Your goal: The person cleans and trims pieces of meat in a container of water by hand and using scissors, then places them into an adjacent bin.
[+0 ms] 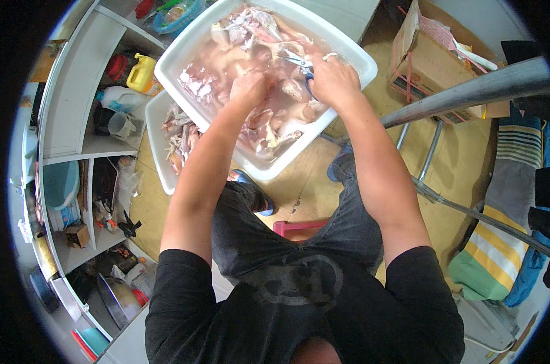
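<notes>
Head view: the right hand (334,77) clasps scissors (297,59) over raw meat (264,23) soaking in the white tub (365,65)! The left hand (249,88) dips in too; what its grip holds, hard to tell. Looks like trimming; the next snip calls for a steadied piece.

Blue-handled scissors (297,60), their silver blades pointing leftward, slant over raw meat pieces (257,27) crowding a white, round-cornered tub (363,64) of cloudy, pinkish water (207,51). The pieces, pale pink with loose folds of skin, lie partly submerged, some breaking the surface toward the far side, the left wall and the near corner
</notes>
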`<state>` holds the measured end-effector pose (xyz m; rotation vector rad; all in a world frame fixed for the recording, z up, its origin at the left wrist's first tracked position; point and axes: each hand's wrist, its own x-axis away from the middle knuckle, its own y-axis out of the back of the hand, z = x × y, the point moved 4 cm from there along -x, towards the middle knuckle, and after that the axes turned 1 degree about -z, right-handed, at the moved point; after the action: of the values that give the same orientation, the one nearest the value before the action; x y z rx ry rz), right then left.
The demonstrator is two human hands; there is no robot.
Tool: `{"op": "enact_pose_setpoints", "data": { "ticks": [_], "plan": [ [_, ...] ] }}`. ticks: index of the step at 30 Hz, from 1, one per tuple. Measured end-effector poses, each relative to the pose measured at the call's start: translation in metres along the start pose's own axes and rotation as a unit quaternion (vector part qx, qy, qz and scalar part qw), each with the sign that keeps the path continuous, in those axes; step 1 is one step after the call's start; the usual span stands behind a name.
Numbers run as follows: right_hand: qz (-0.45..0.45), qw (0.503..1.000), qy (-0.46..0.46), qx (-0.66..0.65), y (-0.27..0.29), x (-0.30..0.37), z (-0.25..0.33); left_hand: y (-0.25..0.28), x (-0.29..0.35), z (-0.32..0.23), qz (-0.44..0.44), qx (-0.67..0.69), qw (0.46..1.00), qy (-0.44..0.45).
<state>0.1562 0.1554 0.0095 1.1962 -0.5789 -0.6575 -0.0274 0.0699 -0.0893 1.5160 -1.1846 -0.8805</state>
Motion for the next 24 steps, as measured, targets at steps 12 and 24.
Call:
{"op": "enact_pose_setpoints", "data": {
  "ticks": [12, 24],
  "plan": [
    [-0.027, 0.994, 0.095, 0.041, -0.01, -0.002, -0.008, 0.023, -0.004, 0.022, -0.026, 0.12, 0.99, -0.069],
    [-0.072, 0.985, 0.156, 0.023, -0.024, -0.005, -0.003, 0.055, 0.0, 0.009, -0.012, 0.052, 0.995, -0.084]
  ]
}}
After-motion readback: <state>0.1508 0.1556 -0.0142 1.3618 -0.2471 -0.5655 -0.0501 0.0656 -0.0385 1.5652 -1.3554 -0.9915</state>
